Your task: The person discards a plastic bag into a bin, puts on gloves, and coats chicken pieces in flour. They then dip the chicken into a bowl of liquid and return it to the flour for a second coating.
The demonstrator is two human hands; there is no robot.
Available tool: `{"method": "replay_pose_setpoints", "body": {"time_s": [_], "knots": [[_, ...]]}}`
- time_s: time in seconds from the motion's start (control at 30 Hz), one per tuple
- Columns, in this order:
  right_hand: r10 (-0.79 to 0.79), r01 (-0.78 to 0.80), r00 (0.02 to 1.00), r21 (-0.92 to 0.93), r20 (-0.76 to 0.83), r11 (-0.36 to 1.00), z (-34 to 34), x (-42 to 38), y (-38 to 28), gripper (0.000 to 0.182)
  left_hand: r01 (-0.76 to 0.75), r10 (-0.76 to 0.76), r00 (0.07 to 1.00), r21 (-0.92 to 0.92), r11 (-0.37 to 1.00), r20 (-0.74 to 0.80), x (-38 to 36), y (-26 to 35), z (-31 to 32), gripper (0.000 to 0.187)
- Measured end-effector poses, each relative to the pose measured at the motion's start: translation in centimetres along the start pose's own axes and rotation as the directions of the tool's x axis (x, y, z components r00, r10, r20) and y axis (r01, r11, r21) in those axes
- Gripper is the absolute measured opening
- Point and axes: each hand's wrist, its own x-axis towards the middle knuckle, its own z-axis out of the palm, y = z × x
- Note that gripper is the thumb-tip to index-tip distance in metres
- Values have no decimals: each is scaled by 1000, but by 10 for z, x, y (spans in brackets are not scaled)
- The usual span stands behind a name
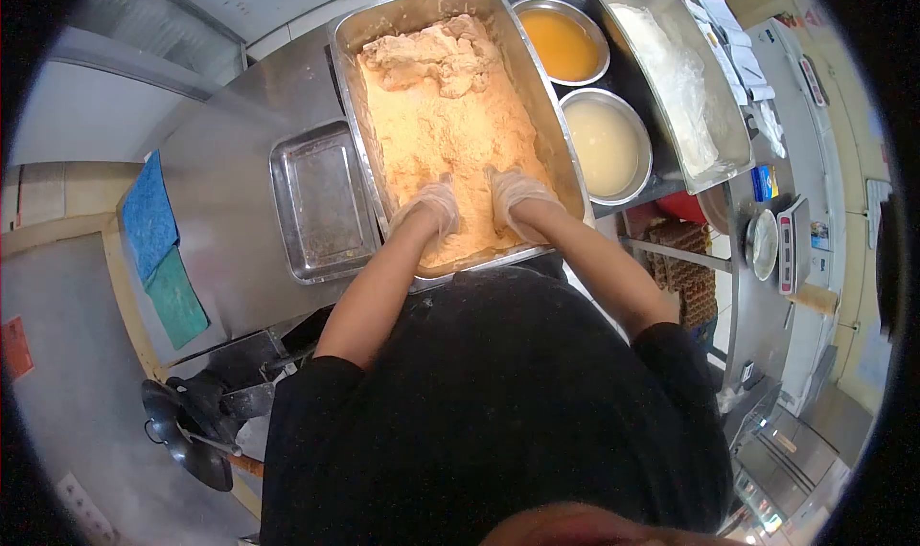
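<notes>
A deep metal tray (347, 67) in front of me holds a thick bed of orange-tinted powder (441, 129), which looks like seasoned flour. Lumpy coated pieces (441, 56) are heaped at its far end; their kind is hidden by the coating. My left hand (436, 207), in a clear plastic glove, presses into the powder at the near left. To its right, my right hand (522, 197), gloved the same way, is pushed into the powder near the tray's right wall. The fingers of both hands are mostly buried, so what they hold, if anything, is hidden.
Left of the tray lies a shallow metal pan (321, 201). Bowls of orange liquid (563, 45) and pale liquid (602, 144) stand at its right, beside a tub of white powder (671, 77). A scale (792, 249) sits farther right; blue (150, 222) and green (176, 302) cloths hang left.
</notes>
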Motion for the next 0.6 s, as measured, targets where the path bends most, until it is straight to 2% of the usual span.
{"method": "replay_pose_setpoints", "body": {"time_s": [0.03, 0.1, 0.13, 0.2, 0.23, 0.27, 0.3, 0.33, 0.37, 0.4, 0.53, 0.6], "knots": [[-4, 4, 1000, 0, -2, 1000, 0, -1, -3, 76, 4, -4, 1000, 0, 1000, -2, 5, -4, 11, 93], [-5, 5, 1000, -182, 5, 983, -7, -4, -14, 48, -58, 22, 981, -186, 981, -191, 15, -13, 27, 62], [-7, 7, 1000, -175, 2, 985, -14, -9, -20, 48, -55, 20, 981, -180, 982, -191, 8, -12, 19, 62], [-38, 45, 999, -318, 29, 947, -37, -21, -30, 26, -15, 2, 998, -194, 981, -68, -16, -3, -14, 38], [-33, 38, 999, -304, 23, 952, -47, -25, -34, 26, -16, 5, 998, -178, 984, -65, -25, -6, -23, 38], [-64, 73, 997, -314, 41, 947, -57, -25, -36, 25, -217, 230, 970, 150, 965, -76, -34, -10, -29, 34], [-92, 106, 994, -324, 58, 940, -63, -24, -34, 27, -386, 440, 898, 457, 801, -12, -42, -11, -36, 31], [-82, 93, 995, -311, 48, 946, -66, -21, -29, 27, -393, 447, 895, 471, 790, -3, -49, -8, -43, 31], [-143, 134, 990, -246, -18, 960, -67, -19, -23, 25, -338, 380, 912, 245, 909, -152, -57, -5, -48, 34], [-198, 180, 976, -185, -87, 966, -69, -16, -17, 25, -287, 273, 922, -9, 958, -275, -60, -3, -50, 37], [-223, 196, 967, -201, -120, 960, -62, 2, -20, 37, -366, 343, 911, -68, 928, -231, -21, 3, -37, 41], [-281, 231, 946, -271, -163, 935, -34, 3, -27, 47, -286, 270, 930, -28, 958, -249, -26, 19, -42, 41]]}}
